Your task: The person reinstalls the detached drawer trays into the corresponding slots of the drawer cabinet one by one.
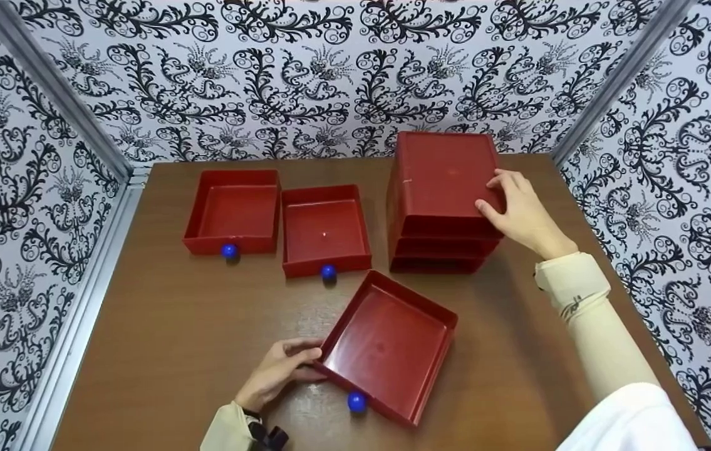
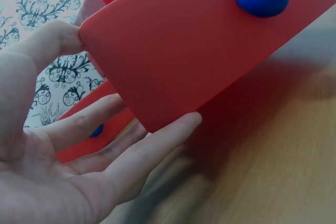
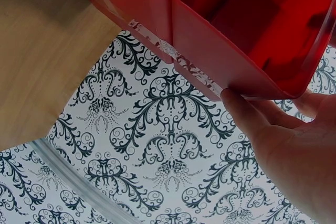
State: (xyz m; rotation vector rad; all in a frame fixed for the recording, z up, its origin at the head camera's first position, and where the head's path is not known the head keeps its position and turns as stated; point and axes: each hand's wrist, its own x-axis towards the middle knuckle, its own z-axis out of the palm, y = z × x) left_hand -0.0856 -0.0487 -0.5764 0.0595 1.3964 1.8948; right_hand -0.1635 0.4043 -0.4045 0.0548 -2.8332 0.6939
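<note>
In the head view my left hand (image 1: 283, 371) pinches the left corner of a red drawer (image 1: 386, 344) with a blue ball knob (image 1: 357, 401). Its thumb is at the rim and its fingers reach beneath, as the left wrist view shows; the drawer (image 2: 157, 51) is tilted, with a shadow on the table under it. At the back right stands a red drawer cabinet (image 1: 446, 175) with several open slots facing forward. My right hand (image 1: 521, 213) grips its top right edge near the front corner; the right wrist view shows fingers against the cabinet (image 3: 226, 51) wall.
Two more red drawers lie on the brown table (image 1: 161, 338): one at the back left (image 1: 239, 210) and one (image 1: 324, 232) beside it, each with a blue knob in front. Patterned walls (image 1: 330, 81) enclose the table at the back and sides.
</note>
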